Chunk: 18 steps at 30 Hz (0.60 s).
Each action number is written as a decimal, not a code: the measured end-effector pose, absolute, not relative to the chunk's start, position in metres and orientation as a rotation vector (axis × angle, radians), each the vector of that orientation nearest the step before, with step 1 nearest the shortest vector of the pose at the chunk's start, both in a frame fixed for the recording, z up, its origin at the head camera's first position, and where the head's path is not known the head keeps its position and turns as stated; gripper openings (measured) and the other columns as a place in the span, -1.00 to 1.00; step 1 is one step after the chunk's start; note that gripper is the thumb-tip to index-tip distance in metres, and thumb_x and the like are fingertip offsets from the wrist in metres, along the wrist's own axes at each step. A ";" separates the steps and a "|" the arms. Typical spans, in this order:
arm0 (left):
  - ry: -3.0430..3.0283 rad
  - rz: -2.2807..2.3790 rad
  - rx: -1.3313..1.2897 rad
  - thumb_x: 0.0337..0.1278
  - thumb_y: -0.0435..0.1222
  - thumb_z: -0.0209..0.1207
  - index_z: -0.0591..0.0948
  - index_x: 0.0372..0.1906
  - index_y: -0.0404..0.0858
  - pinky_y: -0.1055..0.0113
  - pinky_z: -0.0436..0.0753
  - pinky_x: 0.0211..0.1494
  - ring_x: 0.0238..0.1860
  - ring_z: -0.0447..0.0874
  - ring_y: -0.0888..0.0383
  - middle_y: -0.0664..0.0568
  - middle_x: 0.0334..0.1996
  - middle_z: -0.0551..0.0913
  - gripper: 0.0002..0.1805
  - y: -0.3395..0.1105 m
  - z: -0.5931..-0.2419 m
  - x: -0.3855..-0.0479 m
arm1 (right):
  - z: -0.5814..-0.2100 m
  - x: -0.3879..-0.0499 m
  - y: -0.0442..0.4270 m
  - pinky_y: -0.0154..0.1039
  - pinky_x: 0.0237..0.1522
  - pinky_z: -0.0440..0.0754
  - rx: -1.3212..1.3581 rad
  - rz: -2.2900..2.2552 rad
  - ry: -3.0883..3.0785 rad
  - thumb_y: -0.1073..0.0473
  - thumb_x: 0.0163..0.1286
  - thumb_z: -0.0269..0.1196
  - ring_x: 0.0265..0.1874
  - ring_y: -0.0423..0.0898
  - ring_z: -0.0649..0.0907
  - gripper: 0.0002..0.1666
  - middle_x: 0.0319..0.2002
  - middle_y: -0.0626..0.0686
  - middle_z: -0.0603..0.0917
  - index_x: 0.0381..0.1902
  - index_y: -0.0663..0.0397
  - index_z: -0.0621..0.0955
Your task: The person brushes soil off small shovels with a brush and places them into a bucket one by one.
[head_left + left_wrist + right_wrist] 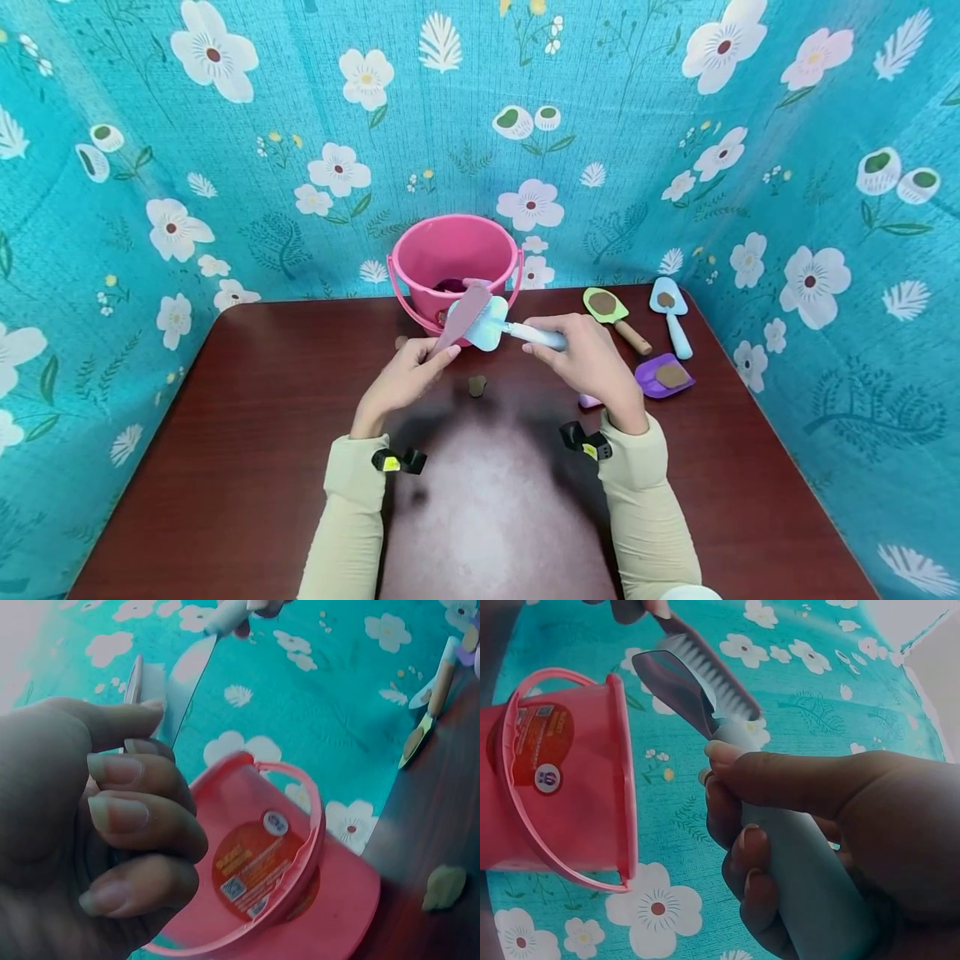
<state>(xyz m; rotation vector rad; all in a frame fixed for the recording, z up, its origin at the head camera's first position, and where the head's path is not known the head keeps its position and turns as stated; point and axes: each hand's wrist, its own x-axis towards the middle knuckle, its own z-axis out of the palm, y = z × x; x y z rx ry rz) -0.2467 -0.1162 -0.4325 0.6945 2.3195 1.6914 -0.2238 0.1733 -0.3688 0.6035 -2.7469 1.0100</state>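
My left hand (401,379) pinches a mauve brush (462,318) with white bristles, plain in the right wrist view. In my right hand (596,358) I grip the handle of a light blue toy shovel (536,335). Brush and shovel blade meet in front of a pink bucket (417,292), the bristles at or very near the blade. The brush covers part of the blade in the head view. Inside the bucket lies something dark, mostly hidden. A brown lump (477,386) sits on the table below the hands, and another (401,342) lies beside the bucket.
At the right of the dark red table (255,400) lie a green shovel (621,313), a blue shovel (678,333) and a purple shovel (651,379), each with a brown lump on its blade. Flowered turquoise cloth (300,108) hangs around the table.
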 end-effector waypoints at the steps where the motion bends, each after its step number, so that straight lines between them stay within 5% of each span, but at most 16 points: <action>1: 2.303 1.685 0.695 0.48 -0.08 0.15 0.42 -0.49 -0.23 0.35 0.19 -0.60 -0.70 0.15 0.19 -0.01 -0.71 0.28 -0.58 -0.115 -0.433 -0.246 | -0.369 -0.224 0.173 -0.15 -0.37 0.52 0.607 1.003 -2.745 0.14 0.29 0.46 -0.46 -0.12 0.57 -0.69 -0.37 -0.08 0.72 0.01 -0.05 0.76; 18: 2.374 1.620 0.651 0.45 -0.01 0.16 0.43 -0.48 -0.19 0.36 0.22 -0.57 -0.67 0.17 0.18 0.02 -0.68 0.31 -0.57 -0.110 -0.437 -0.247 | -0.370 -0.226 0.175 -0.16 -0.37 0.51 0.612 0.952 -2.756 0.11 0.30 0.46 -0.44 -0.12 0.59 -0.67 -0.33 -0.05 0.76 0.02 -0.04 0.76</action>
